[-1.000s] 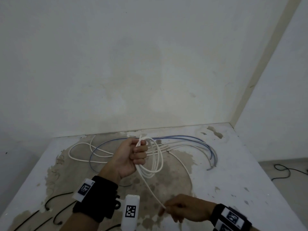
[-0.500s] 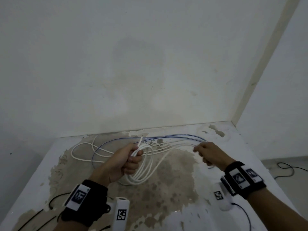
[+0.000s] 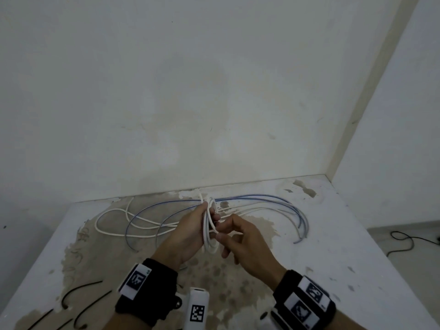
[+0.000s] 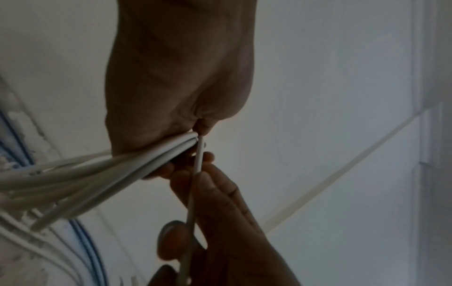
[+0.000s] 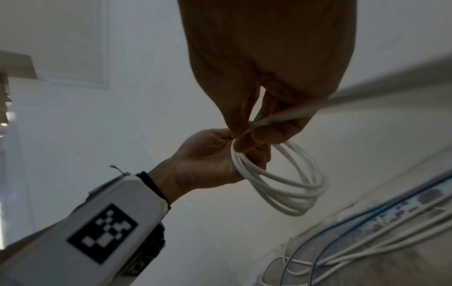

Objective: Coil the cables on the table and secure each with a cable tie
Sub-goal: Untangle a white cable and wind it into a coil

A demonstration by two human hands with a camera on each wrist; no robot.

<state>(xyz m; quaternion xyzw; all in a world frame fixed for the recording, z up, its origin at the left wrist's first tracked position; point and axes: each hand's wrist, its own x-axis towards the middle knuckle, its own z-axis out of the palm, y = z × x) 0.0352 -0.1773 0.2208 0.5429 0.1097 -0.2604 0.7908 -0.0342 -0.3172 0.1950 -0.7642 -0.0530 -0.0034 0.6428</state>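
My left hand (image 3: 212, 219) grips a small coil of white cable (image 3: 210, 244) held upright above the table (image 3: 345, 253). Right beside it, my right hand (image 3: 222, 234) pinches one strand of the same cable against the coil. In the left wrist view the coil's strands (image 4: 102, 172) fan out from my left hand (image 4: 195, 133), and my right hand's fingers (image 4: 220, 201) hold a single strand (image 4: 198, 158) that crosses them. The right wrist view shows the round coil (image 5: 288, 185) hanging from my left hand (image 5: 208, 158). The rest of the white cable (image 3: 112, 231) trails loose on the table.
A blue cable (image 3: 273, 198) lies in long loops across the back of the table, tangled among the white strands. Thin black cables (image 3: 81, 291) lie at the near left corner. Walls close the back and right sides. A black cord (image 3: 404, 241) lies on the floor at right.
My right hand has come back from the far right of the table to my left hand, bringing a strand with it. The coil now hangs narrower and more upright.
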